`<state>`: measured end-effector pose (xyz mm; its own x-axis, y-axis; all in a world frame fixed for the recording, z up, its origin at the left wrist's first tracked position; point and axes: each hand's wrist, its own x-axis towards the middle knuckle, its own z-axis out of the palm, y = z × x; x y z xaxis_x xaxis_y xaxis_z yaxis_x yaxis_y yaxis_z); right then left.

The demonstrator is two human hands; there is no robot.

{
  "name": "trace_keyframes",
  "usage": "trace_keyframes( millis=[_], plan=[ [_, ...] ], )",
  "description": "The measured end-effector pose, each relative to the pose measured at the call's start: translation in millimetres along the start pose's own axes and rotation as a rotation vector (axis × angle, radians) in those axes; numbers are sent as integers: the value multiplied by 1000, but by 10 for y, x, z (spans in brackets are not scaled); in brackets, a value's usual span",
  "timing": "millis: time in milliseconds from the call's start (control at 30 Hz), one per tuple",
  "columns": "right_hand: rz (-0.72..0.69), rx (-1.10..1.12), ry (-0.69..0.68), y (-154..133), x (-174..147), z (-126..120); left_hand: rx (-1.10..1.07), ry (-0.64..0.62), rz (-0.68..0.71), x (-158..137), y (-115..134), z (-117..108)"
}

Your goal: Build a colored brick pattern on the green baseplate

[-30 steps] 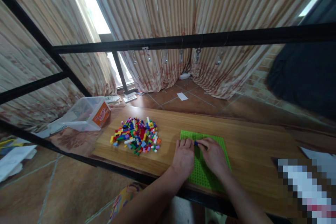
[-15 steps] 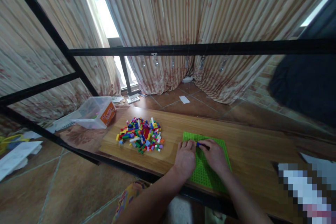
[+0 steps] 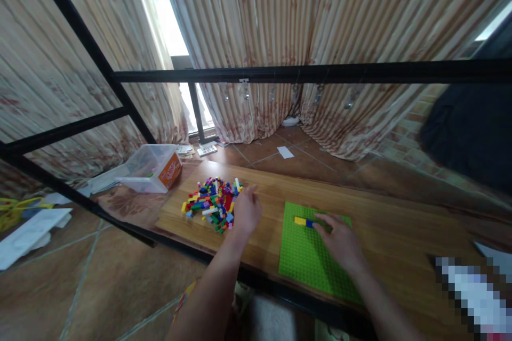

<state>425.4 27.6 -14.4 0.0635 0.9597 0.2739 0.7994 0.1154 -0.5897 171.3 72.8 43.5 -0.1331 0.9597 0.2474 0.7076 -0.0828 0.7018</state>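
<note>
A green studded baseplate (image 3: 296, 258) lies on the wooden board. On its upper part sit a yellow brick (image 3: 299, 221) and a dark blue brick (image 3: 309, 223), end to end. My right hand (image 3: 340, 237) is over the plate, thumb and forefinger apart just right of the blue brick; whether they touch it I cannot tell. My left hand (image 3: 248, 210) is at the right edge of a heap of mixed coloured bricks (image 3: 212, 203), hiding part of it. Its fingers are blurred, so their grip does not show.
A clear plastic box (image 3: 146, 170) with an orange label stands beyond the heap to the left. The wooden board (image 3: 388, 240) extends right of the plate. A black metal bar (image 3: 272, 74) crosses in front of the curtains (image 3: 248, 10).
My left hand has left the baseplate and moved left to the brick heap, uncovering the yellow brick. My right hand has opened and drawn slightly right from the blue brick. The view shifted a little.
</note>
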Motion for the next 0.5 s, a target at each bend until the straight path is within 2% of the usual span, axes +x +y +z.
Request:
trace_keyframes(
  millis=[67,167,433,500],
  plan=[
    [-80,-28,-38,-46,-2,74,-24,7,-82,83,-96,-117],
    [-132,-88,-58,-81,3,167,-12,-26,-124,151,-199,-256],
    [-129,-84,-43,-6,59,178,66,-203,-25,153,-330,-497],
    [-141,-80,-59,29,73,164,61,-280,34,134,-362,-525]
  ],
)
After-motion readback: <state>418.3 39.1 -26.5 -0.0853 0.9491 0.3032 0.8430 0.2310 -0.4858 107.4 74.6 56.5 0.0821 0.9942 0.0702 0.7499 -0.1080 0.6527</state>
